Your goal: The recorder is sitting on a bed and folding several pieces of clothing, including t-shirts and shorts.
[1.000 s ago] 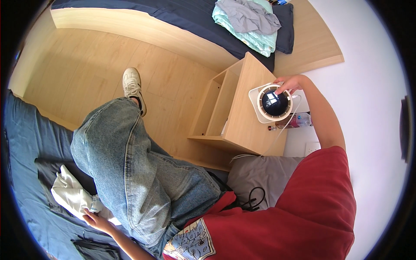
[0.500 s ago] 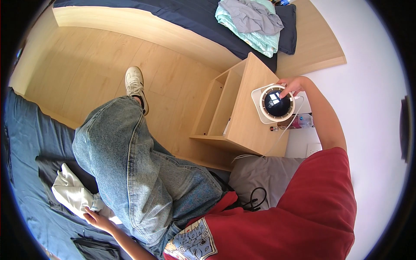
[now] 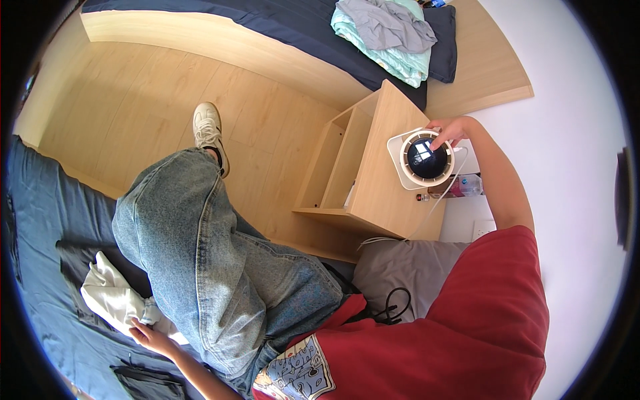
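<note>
Sitting on the near bed (image 3: 40, 220) with its blue sheet, the person is keeping one denim-clad leg crossed over the other, and the left hand (image 3: 152, 335) is resting low down by the hip, fingers spread loosely against a crumpled white cloth (image 3: 110, 297), touching it rather than gripping. A grey pillow (image 3: 400, 270) is lying just beside the red shirt, with a black cable (image 3: 393, 303) curling over it.

Further out, the right arm is stretching across to the wooden bedside table (image 3: 377, 180), where a small white round fan (image 3: 423, 160) with a dark centre is standing on top. The right hand (image 3: 452, 130) is sitting on the fan's upper rim, fingers curled narrowly, one fingertip pressing down on the dark face. Compared with a second ago, the hand has slid from the rim's edge in over the front, and the fan has barely shifted on the tabletop, so this is looking like fiddling with the fan where it stands, not lifting it. A white cord is trailing from it off the table edge.

Counting up: one fan, one bedside table with two open compartments, one shoe (image 3: 210, 130) showing, two beds. The far bed (image 3: 280, 23) is carrying one dark pillow and a heap of grey and mint bedding (image 3: 387, 33).
</note>
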The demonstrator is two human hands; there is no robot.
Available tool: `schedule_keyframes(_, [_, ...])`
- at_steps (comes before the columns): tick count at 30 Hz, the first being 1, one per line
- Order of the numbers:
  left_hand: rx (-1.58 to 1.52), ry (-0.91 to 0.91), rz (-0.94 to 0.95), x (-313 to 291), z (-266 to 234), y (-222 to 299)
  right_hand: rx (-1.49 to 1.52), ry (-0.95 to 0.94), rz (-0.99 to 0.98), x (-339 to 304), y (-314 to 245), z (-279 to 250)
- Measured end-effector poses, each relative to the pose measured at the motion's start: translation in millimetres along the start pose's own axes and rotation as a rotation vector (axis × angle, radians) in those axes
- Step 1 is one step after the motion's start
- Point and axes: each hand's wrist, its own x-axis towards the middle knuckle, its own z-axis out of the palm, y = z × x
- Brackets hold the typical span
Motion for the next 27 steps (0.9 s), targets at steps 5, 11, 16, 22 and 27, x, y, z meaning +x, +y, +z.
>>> schedule_keyframes(5, [0.023,-0.006,-0.029,-4,3,10,0.049,0.056,-0.036,0,1,2])
schedule_keyframes(11, [0.013,0.0,-0.028,-3,3,8,0.081,0.047,-0.082,0,0,-1])
schedule_keyframes(16, [0.001,-0.017,-0.007,-2,1,5,0.07,0.07,-0.095,1,-1,-1])
schedule_keyframes(22, [0.005,-0.025,-0.001,3,-1,-8,0.017,0.155,-0.105,-1,-7,-6])
schedule_keyframes(27, [0.046,-0.035,0.022,9,4,-12,-0.141,0.411,-0.269,-6,-35,-14])
